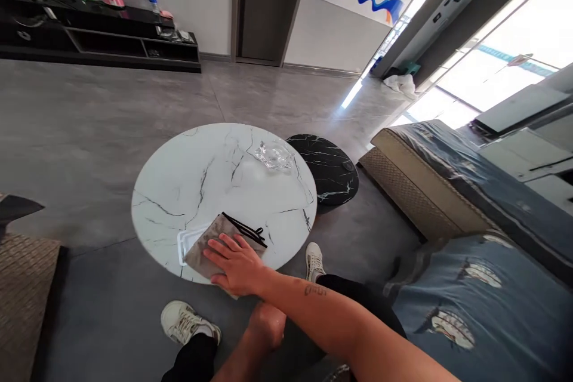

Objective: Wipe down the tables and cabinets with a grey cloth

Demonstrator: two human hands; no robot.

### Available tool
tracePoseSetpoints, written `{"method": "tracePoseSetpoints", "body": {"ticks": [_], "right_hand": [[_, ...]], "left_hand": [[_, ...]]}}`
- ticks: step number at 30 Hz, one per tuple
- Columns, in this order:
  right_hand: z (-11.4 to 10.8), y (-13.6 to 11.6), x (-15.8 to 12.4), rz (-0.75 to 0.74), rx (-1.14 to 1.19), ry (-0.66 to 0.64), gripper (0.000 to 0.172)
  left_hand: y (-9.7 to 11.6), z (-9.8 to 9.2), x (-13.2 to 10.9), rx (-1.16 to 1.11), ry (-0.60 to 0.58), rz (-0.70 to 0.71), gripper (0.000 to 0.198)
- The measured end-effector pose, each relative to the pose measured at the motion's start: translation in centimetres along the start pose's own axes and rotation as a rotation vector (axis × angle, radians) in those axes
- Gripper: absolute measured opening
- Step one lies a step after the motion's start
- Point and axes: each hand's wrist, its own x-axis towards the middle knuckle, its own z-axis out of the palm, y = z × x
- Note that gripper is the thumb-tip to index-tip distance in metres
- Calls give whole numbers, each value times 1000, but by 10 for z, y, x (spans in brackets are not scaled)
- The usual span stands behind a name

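Observation:
A grey-brown drawstring pouch [199, 253] with black cords lies flat near the front edge of the round white marble-patterned table [179, 173]. Across the pouch my right hand [237, 265] rests palm down, its fingers spread. A white plastic tray [182, 246] shows partly from under the pouch's left side. Below the table edge and beneath my right forearm, my left hand [267, 325] is closed like a fist. Its fingers are mostly turned away, so whatever it may hold is hidden.
A clear glass dish [273, 156] stands towards the table's back right. A lower black round table [329, 170] adjoins it. On the right is a sofa with a blue cover [447, 286]; at far left, a woven-textured seat [27, 286]. A black TV cabinet [107, 42] lines the wall.

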Motion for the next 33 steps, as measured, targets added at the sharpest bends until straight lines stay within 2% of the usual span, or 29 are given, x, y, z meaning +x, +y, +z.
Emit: {"method": "tracePoseSetpoints", "body": {"ticks": [2,5,8,10,13,16,18,21,25,29,33], "right_hand": [[-11,33,-23,125,-22,32,77],[-35,98,-58,409,-108,78,80],[-69,172,-69,645,-202,117,81],[-94,219,-58,744,-246,141,82],[-128,279,-26,839,-262,177,82],[-152,323,2,912,-202,204,85],[-159,339,11,946,-156,222,87],[-156,342,8,971,-127,249,89],[-135,310,-14,994,-168,252,88],[-104,253,-42,1043,-229,190,85],[-69,176,-49,1012,-245,127,81]], "left_hand": [[0,-2,0,32,-14,-40,56],[4,-8,2,45,-22,-66,53],[9,-12,4,21,-35,-51,55],[12,-13,4,3,-55,-53,55],[14,-14,2,-23,-86,-89,53],[13,-15,5,-30,-101,-107,52],[13,-16,7,-33,-94,-100,54],[14,-18,7,-37,-75,-92,52],[17,-23,1,-24,-86,-71,49],[19,-27,-6,-10,-54,-30,45],[18,-19,-7,38,-17,-7,47]]}}
